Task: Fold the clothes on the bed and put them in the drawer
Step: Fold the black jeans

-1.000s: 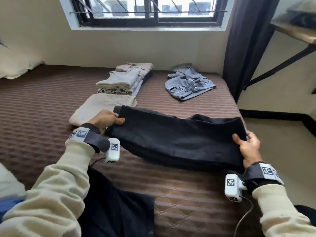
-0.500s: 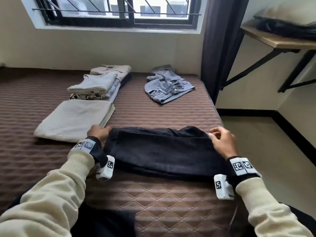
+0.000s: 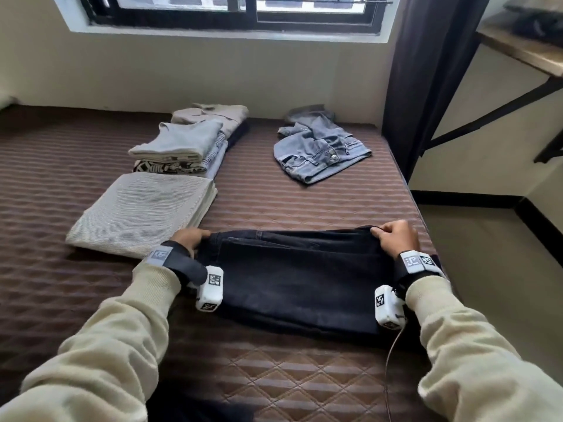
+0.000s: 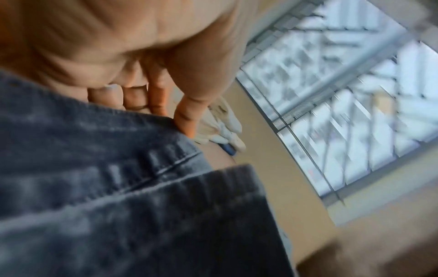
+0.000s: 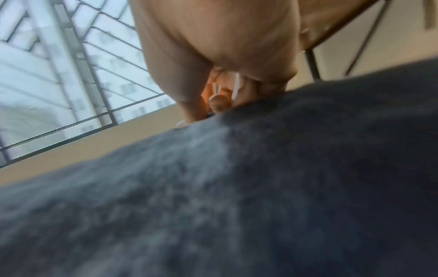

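Folded black jeans (image 3: pixel 298 278) lie flat on the brown quilted bed (image 3: pixel 274 202) in front of me. My left hand (image 3: pixel 190 237) grips their far left corner, fingers curled over the edge of the black jeans (image 4: pixel 118 187). My right hand (image 3: pixel 394 237) grips the far right corner; in the right wrist view its fingers (image 5: pixel 219 102) are curled at the edge of the dark denim (image 5: pixel 237 187). A light blue denim piece (image 3: pixel 318 147) lies loosely bunched further back on the bed.
A folded beige cloth (image 3: pixel 143 214) lies just left of the jeans. Behind it stands a stack of folded clothes (image 3: pixel 189 141). The bed's right edge drops to the floor (image 3: pixel 487 269). A dark curtain (image 3: pixel 426 71) and a wall shelf (image 3: pixel 524 47) are at right.
The black jeans, held up a second ago, have been folded over and laid flat on the bed. Both hands came down and closer together, still gripping the far corners.
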The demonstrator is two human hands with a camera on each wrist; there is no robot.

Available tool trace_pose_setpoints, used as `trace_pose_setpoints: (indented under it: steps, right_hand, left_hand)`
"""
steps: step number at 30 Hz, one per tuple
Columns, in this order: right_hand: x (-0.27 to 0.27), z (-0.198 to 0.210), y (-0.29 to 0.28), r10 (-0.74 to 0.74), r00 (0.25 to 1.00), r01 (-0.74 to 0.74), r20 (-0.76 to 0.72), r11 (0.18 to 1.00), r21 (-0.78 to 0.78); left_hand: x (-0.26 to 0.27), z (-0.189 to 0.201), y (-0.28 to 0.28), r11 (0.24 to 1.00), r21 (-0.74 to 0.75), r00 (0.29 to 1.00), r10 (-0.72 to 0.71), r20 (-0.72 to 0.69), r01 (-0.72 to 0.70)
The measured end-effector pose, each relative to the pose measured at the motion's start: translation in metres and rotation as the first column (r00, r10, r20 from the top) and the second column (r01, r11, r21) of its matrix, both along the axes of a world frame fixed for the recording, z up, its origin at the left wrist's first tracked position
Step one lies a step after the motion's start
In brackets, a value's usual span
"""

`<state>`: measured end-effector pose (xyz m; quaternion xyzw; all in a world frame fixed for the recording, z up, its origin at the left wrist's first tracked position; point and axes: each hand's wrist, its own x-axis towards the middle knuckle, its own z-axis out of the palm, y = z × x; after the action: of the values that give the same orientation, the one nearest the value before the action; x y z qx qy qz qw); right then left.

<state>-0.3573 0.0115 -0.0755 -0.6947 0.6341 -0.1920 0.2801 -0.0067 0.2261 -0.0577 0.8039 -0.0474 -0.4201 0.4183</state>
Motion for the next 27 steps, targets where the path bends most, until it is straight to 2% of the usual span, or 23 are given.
trace_pose_setpoints:
  steps: [2,4,6,9,10,11,12,13,14,15,17,18,19,20,21,23,25,27]
  right_hand:
    - [-0.002,-0.005,-0.001,-0.063,0.996,0.063,0.067,0.998,0.002]
    - [0.001,-0.008,0.003,-0.088,0.990,0.093,0.114,0.995,-0.042]
    - [0.002,-0.002,0.011,-0.117,0.967,0.147,0.226,0.981,-0.123]
    - [-0.002,0.003,0.028,-0.097,0.930,0.208,0.356,0.935,-0.288]
    - [-0.001,0.001,0.039,-0.063,0.934,0.186,0.351,0.926,-0.329]
    - [0.002,-0.002,0.052,-0.020,0.946,0.142,0.323,0.922,-0.359]
    - [0.007,-0.003,0.069,0.031,0.958,0.085,0.286,0.919,-0.385]
    - [0.011,-0.005,0.083,0.107,0.960,0.006,0.259,0.915,-0.402]
    - [0.016,-0.007,0.097,0.199,0.954,-0.092,0.226,0.907,-0.411]
    - [0.020,-0.009,0.109,0.309,0.936,-0.222,0.169,0.890,-0.398]
    - [0.023,-0.014,0.125,0.550,0.835,-0.534,-0.001,0.811,-0.241]
    - [0.021,-0.015,0.128,0.619,0.779,-0.627,-0.097,0.768,-0.130]
    - [0.016,-0.016,0.128,0.651,0.732,-0.669,-0.201,0.743,-0.028]
    - [0.008,-0.016,0.125,0.664,0.690,-0.681,-0.289,0.730,0.053]
    - [-0.004,-0.016,0.121,0.660,0.664,-0.668,-0.352,0.735,0.118]
    - [-0.037,-0.016,0.108,0.615,0.665,-0.598,-0.423,0.778,0.193]
    - [-0.078,-0.020,0.090,0.521,0.724,-0.469,-0.451,0.852,0.231]
    - [-0.113,-0.023,0.080,0.379,0.823,-0.280,-0.423,0.919,0.279]
  left_hand:
    - [0.002,-0.009,0.004,0.996,-0.035,0.994,0.073,-0.082,-0.076]
    - [0.002,-0.010,0.007,0.985,-0.072,0.985,0.152,-0.075,-0.158]
    - [-0.002,-0.008,0.011,0.970,-0.112,0.976,0.213,-0.050,-0.218]
    - [-0.015,0.004,0.014,0.976,-0.129,0.983,0.180,0.027,-0.175]
    - [-0.024,0.010,0.014,0.988,-0.096,0.980,0.138,0.145,-0.125]
    - [-0.033,0.016,0.013,0.997,-0.010,0.936,0.071,0.344,-0.072]
    - [-0.046,0.023,0.012,0.998,0.057,0.840,-0.012,0.543,-0.022]
    - [-0.061,0.028,0.010,0.998,0.037,0.728,-0.067,0.682,0.057]
    - [-0.078,0.033,0.007,0.982,-0.027,0.647,-0.102,0.756,0.187]
    - [-0.095,0.034,0.003,0.930,-0.088,0.604,-0.157,0.781,0.356]
    - [-0.129,0.027,-0.001,0.741,-0.052,0.512,-0.411,0.755,0.670]
    - [-0.140,0.020,-0.001,0.623,0.034,0.427,-0.573,0.700,0.781]
    - [-0.145,0.009,0.000,0.526,0.119,0.346,-0.695,0.630,0.842]
    - [-0.146,-0.003,0.003,0.473,0.177,0.310,-0.773,0.554,0.863]
    - [-0.145,-0.013,0.006,0.453,0.199,0.309,-0.810,0.498,0.869]
    - [-0.142,-0.029,0.010,0.459,0.232,0.325,-0.833,0.448,0.858]
    - [-0.145,-0.034,0.013,0.476,0.329,0.311,-0.840,0.445,0.816]
    - [-0.149,-0.036,0.017,0.522,0.425,0.302,-0.822,0.484,0.740]
